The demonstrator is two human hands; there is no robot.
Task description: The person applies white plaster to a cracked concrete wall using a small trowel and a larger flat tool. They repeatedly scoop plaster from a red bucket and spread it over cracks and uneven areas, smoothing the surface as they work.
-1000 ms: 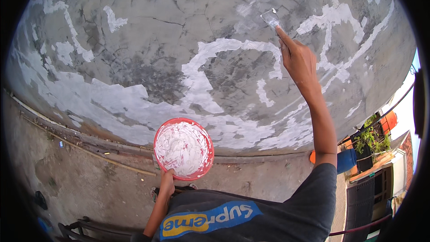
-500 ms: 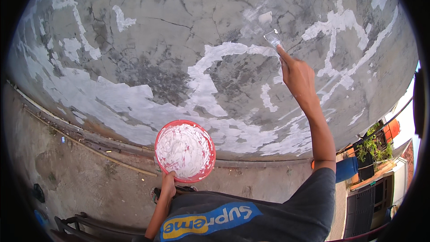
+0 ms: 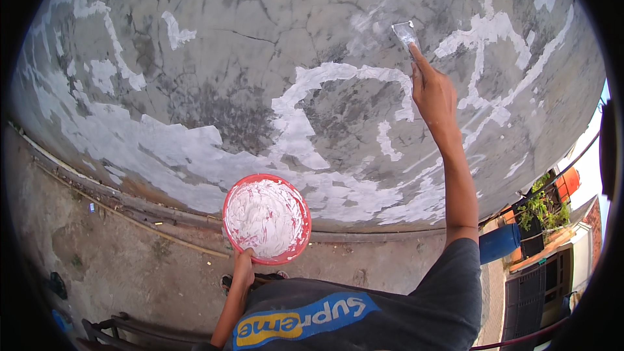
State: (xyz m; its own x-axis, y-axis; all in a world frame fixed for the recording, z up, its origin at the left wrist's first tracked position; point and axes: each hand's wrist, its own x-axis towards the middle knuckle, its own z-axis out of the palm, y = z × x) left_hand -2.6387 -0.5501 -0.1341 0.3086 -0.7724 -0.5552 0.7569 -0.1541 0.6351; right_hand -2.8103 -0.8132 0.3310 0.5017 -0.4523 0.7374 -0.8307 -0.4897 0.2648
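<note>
My right hand (image 3: pixel 434 94) grips a putty knife (image 3: pixel 406 34), forefinger stretched along it, its wide blade against or close to the cracked grey wall (image 3: pixel 240 45); I cannot tell if it touches. A little white paste shows at the blade's edge. Low in front of my body, my left hand (image 3: pixel 244 270) holds a red basin (image 3: pixel 305 244) by its near rim, fingers mostly hidden beneath. White putty (image 3: pixel 266 218) is smeared thickly inside it. Pale patches of spread putty (image 3: pixel 299 117) follow many of the wall's cracks.
A long thin pole (image 3: pixel 149 234) lies on the ground along the wall's foot. At lower left stands a dark metal frame (image 3: pixel 107 331). Off to the right are a blue barrel (image 3: pixel 499 244), green plants (image 3: pixel 546 211) and a dark gate (image 3: pixel 523 305).
My right hand and the putty knife have moved slightly up the wall. The fresh dab of putty above the blade no longer shows there. My left hand and the basin have barely shifted.
</note>
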